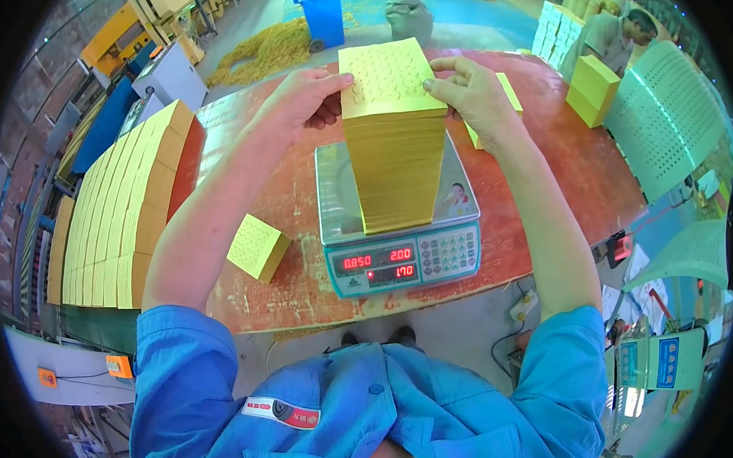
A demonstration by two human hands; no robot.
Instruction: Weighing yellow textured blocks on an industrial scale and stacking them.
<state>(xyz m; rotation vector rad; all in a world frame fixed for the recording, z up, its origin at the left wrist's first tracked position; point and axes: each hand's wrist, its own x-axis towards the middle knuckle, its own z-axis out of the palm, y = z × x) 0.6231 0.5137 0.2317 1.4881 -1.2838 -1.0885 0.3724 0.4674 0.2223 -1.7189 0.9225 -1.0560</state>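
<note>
A tall stack of yellow sheets (397, 161) stands on a digital scale (398, 258) in the middle of the reddish table (562, 167). My left hand (302, 102) pinches the top sheets at the stack's left edge, thumb on the embossed top sheet (386, 75). On the right edge of that top sheet rests my right hand (468, 91), fingers curled over it. Both hands grip the top of the stack.
A small yellow block of sheets (257, 247) lies left of the scale. Long rows of yellow stacks (121, 212) line the table's left side. More yellow blocks (593, 89) sit at the far right, near another person (615, 36). A blue bin (321, 16) stands beyond.
</note>
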